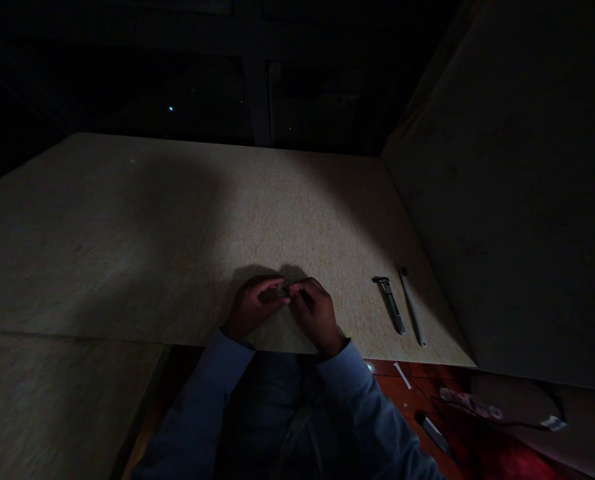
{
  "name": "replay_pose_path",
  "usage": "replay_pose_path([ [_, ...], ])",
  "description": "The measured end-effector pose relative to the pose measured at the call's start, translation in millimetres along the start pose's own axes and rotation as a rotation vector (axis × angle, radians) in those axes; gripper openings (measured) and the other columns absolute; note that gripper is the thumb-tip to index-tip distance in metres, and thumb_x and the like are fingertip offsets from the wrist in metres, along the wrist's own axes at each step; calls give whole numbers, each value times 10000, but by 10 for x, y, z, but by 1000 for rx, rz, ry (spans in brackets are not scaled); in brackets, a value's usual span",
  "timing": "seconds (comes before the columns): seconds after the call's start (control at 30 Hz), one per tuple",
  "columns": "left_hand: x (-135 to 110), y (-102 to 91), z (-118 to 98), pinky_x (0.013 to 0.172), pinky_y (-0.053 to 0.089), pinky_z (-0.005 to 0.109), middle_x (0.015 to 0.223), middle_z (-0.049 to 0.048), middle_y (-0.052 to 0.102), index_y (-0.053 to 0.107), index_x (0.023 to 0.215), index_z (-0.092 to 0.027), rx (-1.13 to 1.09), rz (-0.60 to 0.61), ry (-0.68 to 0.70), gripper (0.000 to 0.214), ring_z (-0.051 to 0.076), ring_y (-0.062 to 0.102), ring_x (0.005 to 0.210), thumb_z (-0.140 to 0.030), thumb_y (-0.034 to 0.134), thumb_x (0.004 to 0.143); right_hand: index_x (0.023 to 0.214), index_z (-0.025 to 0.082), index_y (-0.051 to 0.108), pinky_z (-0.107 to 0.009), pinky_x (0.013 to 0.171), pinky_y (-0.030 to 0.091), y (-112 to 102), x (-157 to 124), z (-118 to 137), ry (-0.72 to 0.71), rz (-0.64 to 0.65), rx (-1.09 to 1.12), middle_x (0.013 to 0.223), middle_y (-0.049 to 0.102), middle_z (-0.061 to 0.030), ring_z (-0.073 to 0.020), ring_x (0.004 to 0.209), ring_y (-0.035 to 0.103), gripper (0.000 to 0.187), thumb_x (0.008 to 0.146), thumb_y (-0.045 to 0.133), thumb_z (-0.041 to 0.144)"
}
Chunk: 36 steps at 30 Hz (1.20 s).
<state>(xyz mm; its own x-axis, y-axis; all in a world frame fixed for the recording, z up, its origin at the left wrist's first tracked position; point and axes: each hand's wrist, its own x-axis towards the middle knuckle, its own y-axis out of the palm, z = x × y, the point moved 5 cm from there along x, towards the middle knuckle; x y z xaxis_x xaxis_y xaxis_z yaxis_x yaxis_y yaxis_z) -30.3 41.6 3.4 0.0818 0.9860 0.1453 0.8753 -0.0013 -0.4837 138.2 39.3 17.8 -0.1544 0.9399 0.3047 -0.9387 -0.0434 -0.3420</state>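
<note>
Left of the razor, my left hand and right hand pinch a small dim piece, which could drop if either pinch loosens.

The hands mostly hide a small object too dim to identify.

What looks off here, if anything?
A thin white strip lies loose on the red floor, like litter. On the table, no spill or damage shows; razor and toothbrush lie side by side. The small item between left hand and right hand is too dark to judge.
</note>
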Motion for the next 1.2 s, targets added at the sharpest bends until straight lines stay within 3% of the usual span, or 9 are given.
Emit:
replay_pose_path([
  [1.2, 1, -7, -25, 893, 583, 384, 1068, 71, 748, 738, 1094, -216, 77, -20, 48, 437, 226, 711, 946, -498, 781, 763, 930, 199, 673, -297, 774, 477, -7, -5, 10, -12, 2, -7, 924, 666, -52, -178, 877, 631, 122, 957, 561, 241],
])
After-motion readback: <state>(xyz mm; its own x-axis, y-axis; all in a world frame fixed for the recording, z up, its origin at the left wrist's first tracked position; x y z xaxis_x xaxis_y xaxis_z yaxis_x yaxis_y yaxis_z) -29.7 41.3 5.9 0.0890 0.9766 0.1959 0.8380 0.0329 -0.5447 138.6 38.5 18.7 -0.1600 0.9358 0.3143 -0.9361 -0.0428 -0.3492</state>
